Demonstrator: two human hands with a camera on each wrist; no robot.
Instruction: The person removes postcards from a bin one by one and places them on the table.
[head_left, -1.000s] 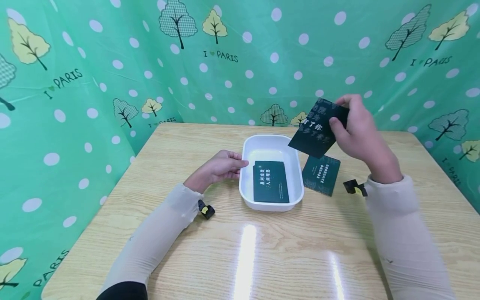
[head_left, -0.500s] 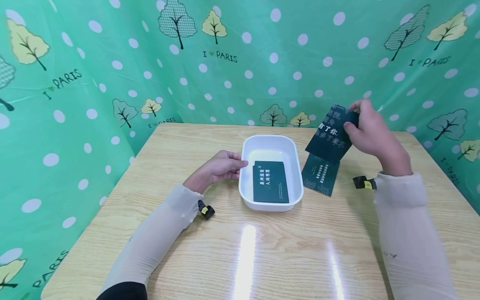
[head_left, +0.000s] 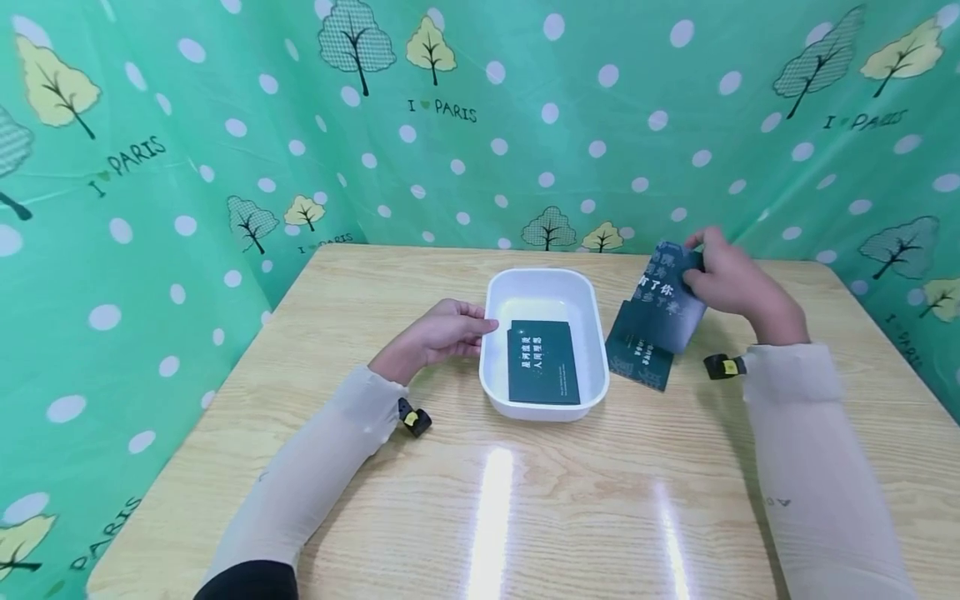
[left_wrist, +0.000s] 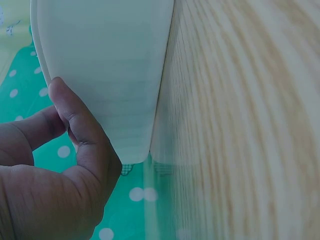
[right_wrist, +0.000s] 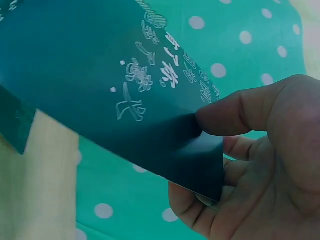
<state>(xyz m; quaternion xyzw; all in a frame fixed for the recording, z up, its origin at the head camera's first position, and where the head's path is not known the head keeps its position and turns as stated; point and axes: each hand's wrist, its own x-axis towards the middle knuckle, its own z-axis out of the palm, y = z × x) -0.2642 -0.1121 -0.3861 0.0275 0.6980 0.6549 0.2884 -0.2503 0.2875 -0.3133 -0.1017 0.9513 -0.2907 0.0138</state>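
In the head view a white plastic basin (head_left: pixel 540 293) stands mid-table, holding a small stack of dark green printed cards (head_left: pixel 546 375). My left hand (head_left: pixel 442 333) grips the basin's left rim; the left wrist view shows the thumb (left_wrist: pixel 65 100) against its outer wall (left_wrist: pixel 105 75). To the right, my right hand (head_left: pixel 738 283) pinches a dark green card (head_left: pixel 663 308) by its upper right corner. That tilted card overlaps another green card (head_left: pixel 628 354) lying on the table. In the right wrist view, the thumb (right_wrist: pixel 220 120) presses the held card's printed face.
The wooden table (head_left: pixel 570 517) stretches toward the front with glossy light reflections. Behind and to the left hangs a green cloth (head_left: pixel 450 183) with white dots and trees. Each wrist wears a small black camera (head_left: pixel 722 367).
My right hand has carried its card rightward, away from the basin's edge, then lowered it over the card on the table. The left hand and the basin have stayed in place.
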